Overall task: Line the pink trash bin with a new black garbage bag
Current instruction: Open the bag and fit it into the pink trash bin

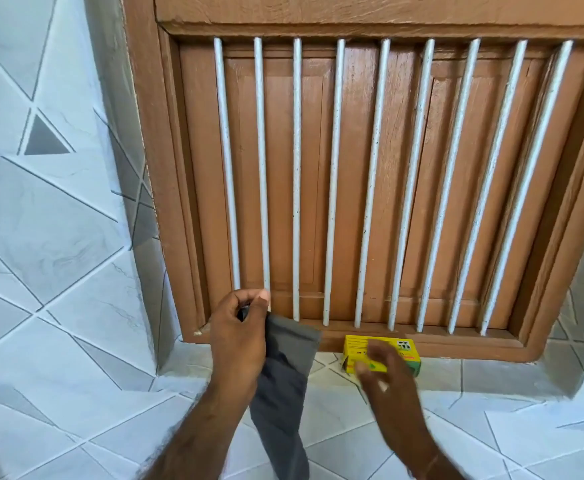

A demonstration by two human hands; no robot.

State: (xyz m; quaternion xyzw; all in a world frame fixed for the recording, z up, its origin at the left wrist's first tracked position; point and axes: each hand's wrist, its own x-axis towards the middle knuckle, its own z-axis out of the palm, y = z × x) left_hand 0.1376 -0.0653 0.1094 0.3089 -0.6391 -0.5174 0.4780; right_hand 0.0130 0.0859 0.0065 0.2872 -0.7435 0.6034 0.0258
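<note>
yellow box (380,353), print too blurred to read

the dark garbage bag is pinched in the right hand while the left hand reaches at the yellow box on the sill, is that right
Not quite: the hands are swapped. The head view shows the left hand pinching the top of the dark garbage bag, which hangs down from it, while the right hand reaches at the yellow box on the tiled sill.

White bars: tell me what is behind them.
Behind the white bars are closed brown wooden shutters. Anything beyond the shutters is hidden. The left hand covers the foot of two bars.
</note>
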